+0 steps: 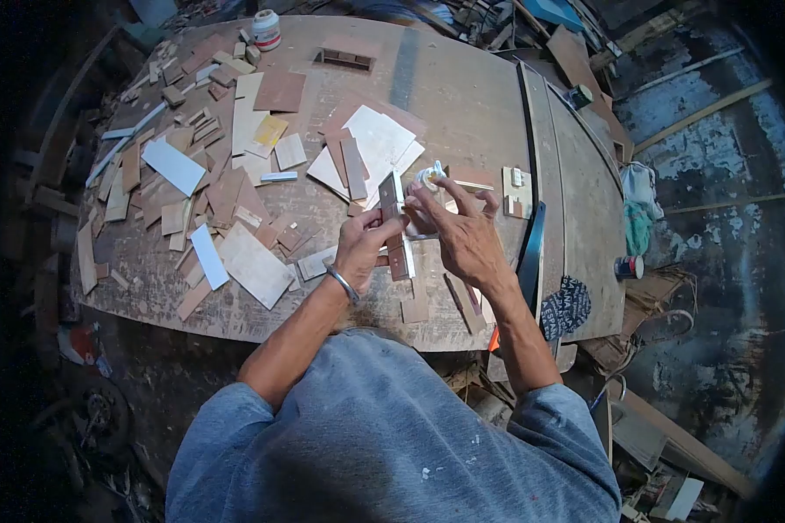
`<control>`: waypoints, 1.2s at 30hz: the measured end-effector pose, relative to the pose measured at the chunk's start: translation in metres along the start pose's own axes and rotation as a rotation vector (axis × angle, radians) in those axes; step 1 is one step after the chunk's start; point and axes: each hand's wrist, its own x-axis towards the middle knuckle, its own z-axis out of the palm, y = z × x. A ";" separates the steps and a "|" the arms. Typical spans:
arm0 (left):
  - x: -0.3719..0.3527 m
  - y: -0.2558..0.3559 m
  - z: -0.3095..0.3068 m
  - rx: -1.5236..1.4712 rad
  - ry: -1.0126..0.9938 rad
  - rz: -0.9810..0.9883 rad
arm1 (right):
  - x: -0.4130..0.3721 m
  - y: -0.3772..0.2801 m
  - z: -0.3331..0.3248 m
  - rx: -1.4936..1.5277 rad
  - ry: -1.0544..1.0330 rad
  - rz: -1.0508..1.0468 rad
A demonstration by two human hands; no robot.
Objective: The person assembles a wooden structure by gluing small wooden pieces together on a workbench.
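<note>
My left hand point(358, 247), with a metal bangle at the wrist, grips a narrow wooden piece point(399, 257) that has a white edge. To its right, my right hand point(464, 228) has bent fingers beside the piece's white edge; whatever lies between thumb and fingertips is too small to make out. Just beyond the right fingertips is a small open container point(428, 179) with white stuff in it. White sheets point(377, 139) and a narrow wood strip point(355, 168) lie behind the held piece.
Wood offcuts point(257, 264) cover the table's left side. A white jar point(266, 30) stands at the back left. A saw point(529, 253), a patterned cloth point(566, 308) and a small can point(629, 267) are on the right. A slot point(344, 59) opens in the tabletop.
</note>
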 end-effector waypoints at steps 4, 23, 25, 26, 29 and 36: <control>-0.008 0.007 0.005 0.024 -0.008 -0.010 | -0.003 -0.001 -0.011 -0.024 0.041 0.107; -0.004 -0.007 -0.001 0.032 -0.125 -0.068 | -0.029 -0.013 -0.013 0.227 0.080 0.250; -0.006 -0.005 0.001 0.023 -0.143 -0.073 | -0.031 -0.012 -0.011 0.160 0.078 0.298; -0.006 -0.004 0.000 0.018 -0.154 -0.087 | -0.031 -0.012 -0.013 0.142 0.098 0.310; -0.005 -0.004 -0.003 0.007 -0.185 -0.137 | -0.030 -0.016 -0.018 0.145 0.092 0.316; 0.002 -0.004 -0.014 0.004 -0.269 -0.219 | -0.034 -0.027 -0.006 0.058 -0.101 0.292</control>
